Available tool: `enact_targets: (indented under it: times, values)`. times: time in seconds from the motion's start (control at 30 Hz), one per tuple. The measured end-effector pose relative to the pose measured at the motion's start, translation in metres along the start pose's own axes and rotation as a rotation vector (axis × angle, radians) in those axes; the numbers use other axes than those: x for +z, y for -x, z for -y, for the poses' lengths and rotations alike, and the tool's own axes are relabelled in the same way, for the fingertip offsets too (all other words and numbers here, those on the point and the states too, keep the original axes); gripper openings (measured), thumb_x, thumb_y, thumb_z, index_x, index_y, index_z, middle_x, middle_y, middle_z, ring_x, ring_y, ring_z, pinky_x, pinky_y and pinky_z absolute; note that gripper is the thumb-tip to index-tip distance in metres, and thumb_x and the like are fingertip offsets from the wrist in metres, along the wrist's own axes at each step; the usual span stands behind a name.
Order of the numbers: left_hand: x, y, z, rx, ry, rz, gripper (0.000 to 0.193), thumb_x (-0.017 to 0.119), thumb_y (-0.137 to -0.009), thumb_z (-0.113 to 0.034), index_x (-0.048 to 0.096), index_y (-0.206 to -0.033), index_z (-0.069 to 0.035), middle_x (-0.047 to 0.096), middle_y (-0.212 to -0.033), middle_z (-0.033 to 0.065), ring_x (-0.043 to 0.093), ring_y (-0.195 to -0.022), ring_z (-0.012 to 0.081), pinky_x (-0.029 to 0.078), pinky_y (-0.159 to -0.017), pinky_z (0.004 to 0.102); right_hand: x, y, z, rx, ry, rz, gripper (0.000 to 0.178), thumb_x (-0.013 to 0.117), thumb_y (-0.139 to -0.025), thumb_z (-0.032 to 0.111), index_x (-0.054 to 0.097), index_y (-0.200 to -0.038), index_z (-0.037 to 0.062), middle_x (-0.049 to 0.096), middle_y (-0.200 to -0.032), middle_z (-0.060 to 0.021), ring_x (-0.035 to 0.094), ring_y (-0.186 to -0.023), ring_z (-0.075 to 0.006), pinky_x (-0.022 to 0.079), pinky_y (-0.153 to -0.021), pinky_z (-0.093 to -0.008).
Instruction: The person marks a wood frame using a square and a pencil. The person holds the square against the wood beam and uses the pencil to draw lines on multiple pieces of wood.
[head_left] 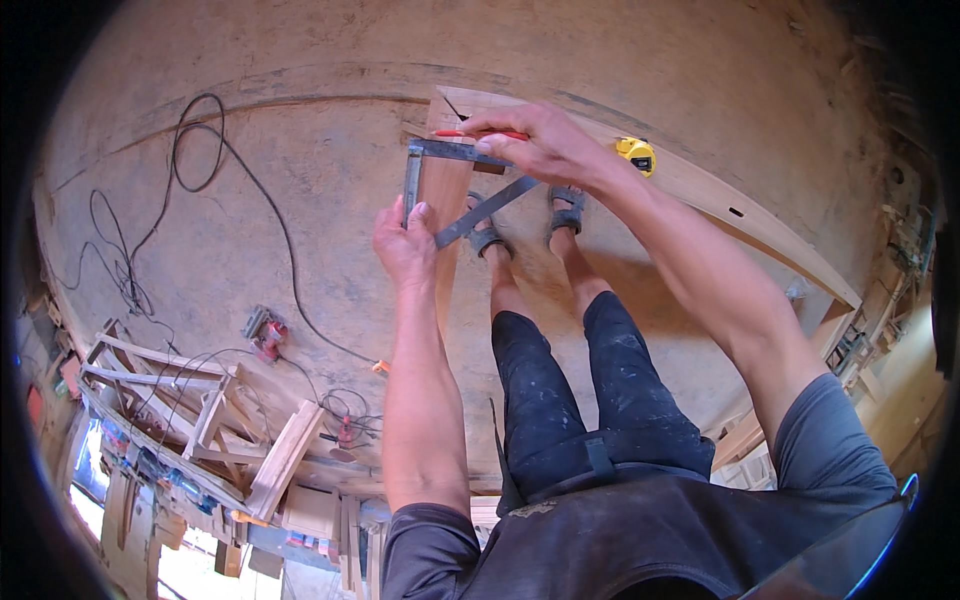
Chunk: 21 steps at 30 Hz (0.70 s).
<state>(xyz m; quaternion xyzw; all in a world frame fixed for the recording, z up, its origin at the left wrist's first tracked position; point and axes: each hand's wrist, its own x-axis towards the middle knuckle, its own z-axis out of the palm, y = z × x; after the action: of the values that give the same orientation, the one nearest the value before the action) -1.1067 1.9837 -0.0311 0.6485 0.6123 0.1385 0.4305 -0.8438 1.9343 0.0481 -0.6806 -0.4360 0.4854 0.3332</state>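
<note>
My left hand (405,245) is closed on one leg of a dark metal carpenter's square (412,175), at the corner of a wooden frame. The square's other leg lies across the upright board (445,190). A flat metal strip (485,213) slants from near my left hand toward my right; whether it joins the square is hidden. My right hand (545,145) grips a red pencil (450,133), its thumb by the end of the square's upper leg. A dark mark shows on the wood just above the pencil. To the right, a yellow tape measure (636,156) rests on the long board (720,195).
My sandalled feet (567,210) stand inside the frame's corner. A black cable (270,200) loops over the floor at left, near a red power tool (268,335). Wooden frames and offcuts (190,390) pile up at lower left. More timber lines the right edge.
</note>
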Motion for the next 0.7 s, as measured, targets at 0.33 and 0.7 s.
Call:
enact_targets:
  times: [0.33,0.7]
  values:
    - [-0.002,0.001,-0.002,0.011,-0.048,-0.011,0.019,0.076,-0.084,-0.008,0.072,-0.098,0.003,0.063,-0.085,0.0135,0.062,-0.078,0.0273,0.049,-0.075,0.0359,-0.013,-0.008,0.023,0.025,0.104,0.104,0.030,0.066,-0.092,0.014,0.075,-0.119,0.0080,0.075,-0.096,-0.0157,0.066,-0.084,-0.0246,0.051,-0.079,-0.0341]
    - [0.002,0.001,0.002,0.018,0.011,-0.031,0.022,0.075,-0.085,-0.009,0.072,-0.103,0.004,0.065,-0.088,0.0141,0.063,-0.081,0.0282,0.050,-0.076,0.0358,-0.023,0.005,0.026,0.049,0.310,0.159,0.032,0.061,-0.089,0.015,0.075,-0.116,0.0058,0.073,-0.099,-0.0230,0.069,-0.087,-0.0379,0.054,-0.079,-0.0425]
